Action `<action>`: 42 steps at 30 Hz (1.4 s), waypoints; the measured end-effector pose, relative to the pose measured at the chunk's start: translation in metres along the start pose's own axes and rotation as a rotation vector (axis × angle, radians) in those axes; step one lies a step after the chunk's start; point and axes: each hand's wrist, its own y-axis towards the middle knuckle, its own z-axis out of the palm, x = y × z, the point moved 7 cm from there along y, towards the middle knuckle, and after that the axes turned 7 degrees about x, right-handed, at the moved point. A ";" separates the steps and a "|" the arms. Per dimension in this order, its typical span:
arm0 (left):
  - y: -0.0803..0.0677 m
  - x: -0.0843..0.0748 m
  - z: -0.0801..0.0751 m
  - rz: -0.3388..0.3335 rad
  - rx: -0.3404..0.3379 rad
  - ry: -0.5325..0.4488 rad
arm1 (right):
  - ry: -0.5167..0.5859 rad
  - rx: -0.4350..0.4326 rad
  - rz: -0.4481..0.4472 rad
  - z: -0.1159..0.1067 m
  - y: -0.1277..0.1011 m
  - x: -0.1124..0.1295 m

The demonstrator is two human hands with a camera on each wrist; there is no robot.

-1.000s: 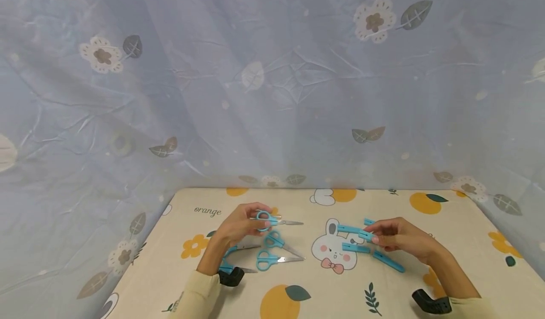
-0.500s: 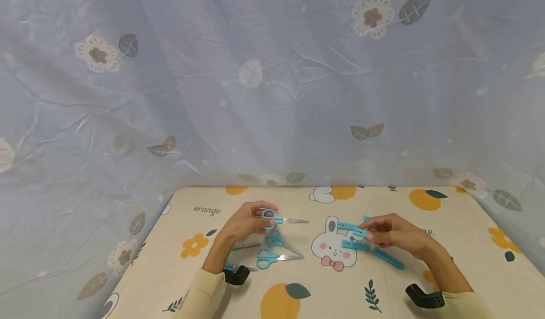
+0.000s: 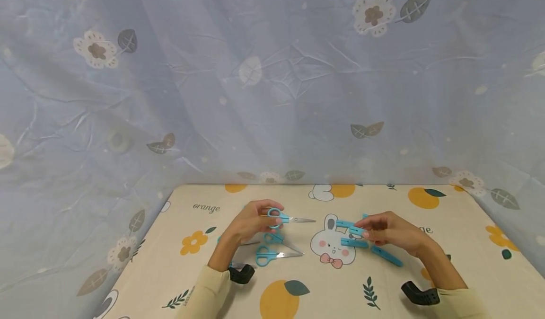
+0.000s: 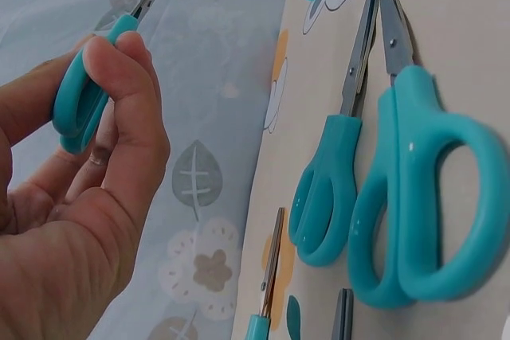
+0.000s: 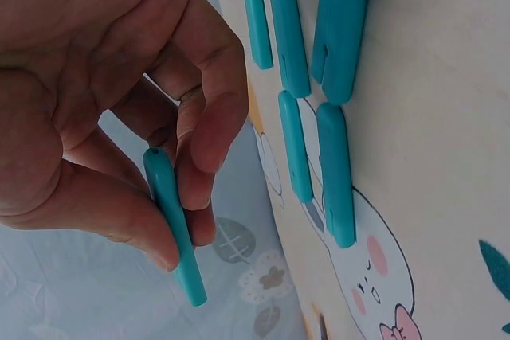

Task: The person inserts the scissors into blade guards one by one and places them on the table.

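My left hand (image 3: pixel 254 222) pinches the light-blue handle loops of a small pair of scissors (image 4: pixel 72 105), raised above the cloth. Its closed metal blades (image 3: pixel 301 220) point right. Facing it, my right hand (image 3: pixel 396 233) pinches a slim blue scissor-blade cover (image 5: pixel 169 201) between thumb and fingers; its other end points left toward the blade tip, with a gap between. Below the left hand lie more scissors of the same kind (image 3: pixel 266 256), partly hidden by the wrist. Around the right hand several matching covers (image 5: pixel 338 173) rest on the cloth.
A cream tablecloth (image 3: pixel 332 290) printed with oranges, flowers and a rabbit covers the table. A pale blue-grey floral curtain (image 3: pixel 272 96) hangs behind and at the sides. Each wrist wears a black camera mount (image 3: pixel 242 274).
My left hand has moved right with the scissors, and my right hand has shifted left with the cover. The gap between blade tip and cover has narrowed. The things on the cloth stay put.
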 end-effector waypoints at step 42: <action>0.019 0.000 0.033 -0.047 0.039 -0.114 | -0.094 0.003 -0.039 0.013 0.023 0.017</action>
